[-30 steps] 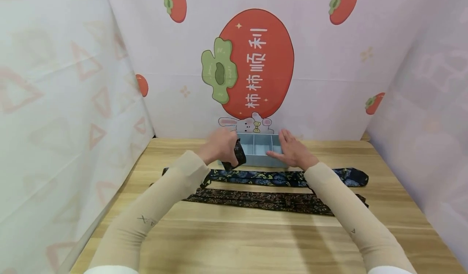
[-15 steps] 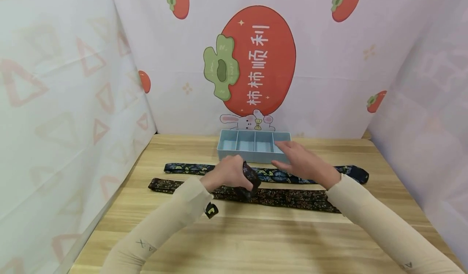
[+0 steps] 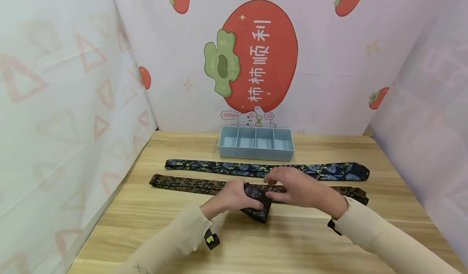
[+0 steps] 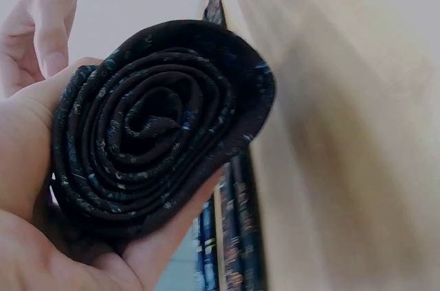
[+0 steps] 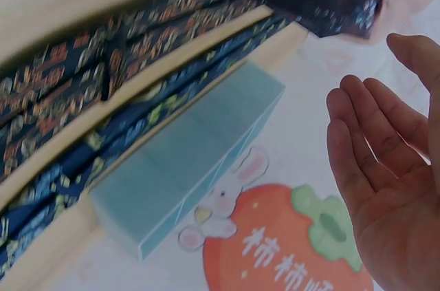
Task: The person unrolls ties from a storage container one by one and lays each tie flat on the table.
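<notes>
My left hand [image 3: 235, 196] grips a rolled-up dark necktie [image 3: 257, 207] above the front of the table. The left wrist view shows the rolled necktie [image 4: 158, 126] end on, its spiral layers lying within the curve of the fingers and thumb. Close by on the right, my right hand [image 3: 297, 186] has its fingers loosely bent; in the right wrist view the right hand [image 5: 385, 160] has nothing in it and is apart from the roll. Behind the hands a dark brown patterned necktie [image 3: 190, 184] lies stretched across the table, partly covered by them. Farther back lies a navy floral necktie [image 3: 329, 171].
A light blue box [image 3: 256, 154] with several compartments stands at the back of the wooden table [image 3: 175, 221]. Behind it hangs a white cloth [image 3: 321, 99] with persimmon prints, and similar cloth closes both sides.
My left hand has carried the rolled necktie from beside the blue box toward the table's front. My right hand has left the box and come near the roll.
</notes>
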A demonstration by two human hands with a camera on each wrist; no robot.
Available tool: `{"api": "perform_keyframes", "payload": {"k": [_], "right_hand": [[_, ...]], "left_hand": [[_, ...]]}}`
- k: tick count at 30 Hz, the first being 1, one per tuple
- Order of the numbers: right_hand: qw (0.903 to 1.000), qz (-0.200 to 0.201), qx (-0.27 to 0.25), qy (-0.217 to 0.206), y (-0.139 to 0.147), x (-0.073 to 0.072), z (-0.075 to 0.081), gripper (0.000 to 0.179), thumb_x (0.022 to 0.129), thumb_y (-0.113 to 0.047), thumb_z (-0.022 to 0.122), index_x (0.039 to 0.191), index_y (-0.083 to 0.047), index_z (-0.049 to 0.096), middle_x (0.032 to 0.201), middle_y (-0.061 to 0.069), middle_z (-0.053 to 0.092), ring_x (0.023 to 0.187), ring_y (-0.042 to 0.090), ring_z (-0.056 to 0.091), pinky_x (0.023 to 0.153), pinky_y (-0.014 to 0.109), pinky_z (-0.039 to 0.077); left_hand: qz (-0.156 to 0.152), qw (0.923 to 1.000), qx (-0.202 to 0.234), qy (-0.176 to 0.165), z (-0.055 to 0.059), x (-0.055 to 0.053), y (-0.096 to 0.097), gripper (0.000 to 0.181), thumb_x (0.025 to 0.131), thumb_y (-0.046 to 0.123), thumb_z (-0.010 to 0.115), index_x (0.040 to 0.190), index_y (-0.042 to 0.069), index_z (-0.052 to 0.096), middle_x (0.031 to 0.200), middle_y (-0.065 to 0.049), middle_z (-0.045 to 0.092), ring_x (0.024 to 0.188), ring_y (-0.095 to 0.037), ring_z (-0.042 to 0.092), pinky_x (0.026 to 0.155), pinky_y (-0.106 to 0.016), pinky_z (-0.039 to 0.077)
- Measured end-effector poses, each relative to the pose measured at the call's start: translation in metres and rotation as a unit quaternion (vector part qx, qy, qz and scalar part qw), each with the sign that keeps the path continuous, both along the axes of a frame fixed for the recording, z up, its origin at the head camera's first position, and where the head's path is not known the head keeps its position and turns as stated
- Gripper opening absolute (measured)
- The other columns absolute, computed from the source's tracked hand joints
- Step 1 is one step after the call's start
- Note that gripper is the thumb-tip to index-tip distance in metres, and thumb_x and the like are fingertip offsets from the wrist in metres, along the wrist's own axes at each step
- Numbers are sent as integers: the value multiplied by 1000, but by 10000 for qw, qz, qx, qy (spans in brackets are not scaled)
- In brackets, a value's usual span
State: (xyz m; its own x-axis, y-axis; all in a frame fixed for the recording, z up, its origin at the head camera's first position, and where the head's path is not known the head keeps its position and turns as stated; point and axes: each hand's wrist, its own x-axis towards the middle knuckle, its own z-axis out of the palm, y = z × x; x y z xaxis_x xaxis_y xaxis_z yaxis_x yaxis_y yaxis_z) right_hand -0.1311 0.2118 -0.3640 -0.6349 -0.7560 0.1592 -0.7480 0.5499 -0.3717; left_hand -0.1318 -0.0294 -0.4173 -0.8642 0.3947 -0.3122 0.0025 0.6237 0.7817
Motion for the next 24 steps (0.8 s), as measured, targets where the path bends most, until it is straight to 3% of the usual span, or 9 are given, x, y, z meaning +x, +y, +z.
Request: {"api": "perform_keyframes", "payload": {"k": [3,11,18,24], "right_hand": [[9992,266,-168,-255,-8,8,-5,19,98,-26,77,115,-16,75,109,-4,75,98,11,70,82,30,61],[9956,530,-383,-673,-22,19,-24,22,97,-28,78,116,-17,75,110,-6,73,101,5,69,89,29,62],[9953,609,-340,-669,-27,24,-43,28,93,-33,83,115,-19,74,109,-6,71,98,7,67,86,27,59],[9961,549,-238,-655,-31,28,-55,30,92,-36,84,115,-21,73,109,-9,70,97,4,65,84,24,57]], "left_hand": [[188,9996,199,-122,-6,8,-2,39,71,44,92,91,15,73,83,0,73,73,-15,65,65,-29,52],[197,9952,838,-462,-21,30,-7,32,80,43,89,96,18,77,84,0,74,75,-14,64,69,-29,50],[143,9979,492,-384,-31,37,-8,29,82,51,83,92,25,77,80,4,73,74,-12,63,69,-28,49],[-84,9995,94,-293,-28,38,-16,31,83,53,81,86,23,75,75,4,71,68,-13,60,63,-28,47]]}}
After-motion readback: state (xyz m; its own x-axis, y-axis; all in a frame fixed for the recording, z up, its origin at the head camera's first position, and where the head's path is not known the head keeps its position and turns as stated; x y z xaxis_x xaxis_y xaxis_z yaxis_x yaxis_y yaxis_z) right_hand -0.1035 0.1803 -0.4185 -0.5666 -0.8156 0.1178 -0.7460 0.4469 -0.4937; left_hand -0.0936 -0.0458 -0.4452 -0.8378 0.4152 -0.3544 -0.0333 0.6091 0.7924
